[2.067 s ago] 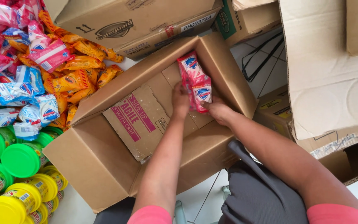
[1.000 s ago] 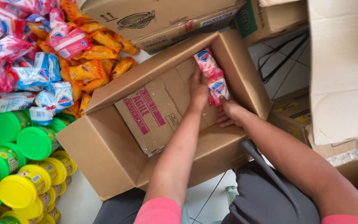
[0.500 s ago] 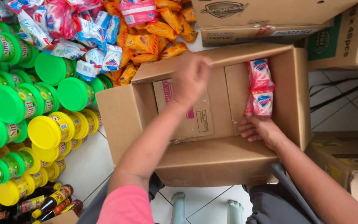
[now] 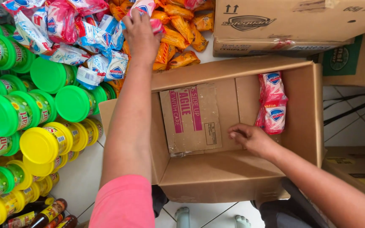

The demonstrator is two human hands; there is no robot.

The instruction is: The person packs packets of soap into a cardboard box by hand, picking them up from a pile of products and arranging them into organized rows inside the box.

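Corrugated brown cardboard box (image 4: pixel 233 177) stood open; two pink plastic soap packets (image 4: pixel 272 103) leaned against its right inner wall. Beyond its far-left rim, left hand (image 4: pixel 142 36) curled fingers onto a pink packet (image 4: pixel 157 25) in the pile; right hand (image 4: pixel 252 138), fingers loosely together, rested on the box floor. Packets judged light, soft-wrapped, slippery; best gripped across the middle.

I see my two arms, both bare from the upper arm down. On my left arm there is a short pink sleeve (image 4: pixel 125 202). My left hand (image 4: pixel 141 33) and right hand (image 4: pixel 252 138) wear no gloves, rings or watch. Below, I wear dark grey trousers (image 4: pixel 281 211).
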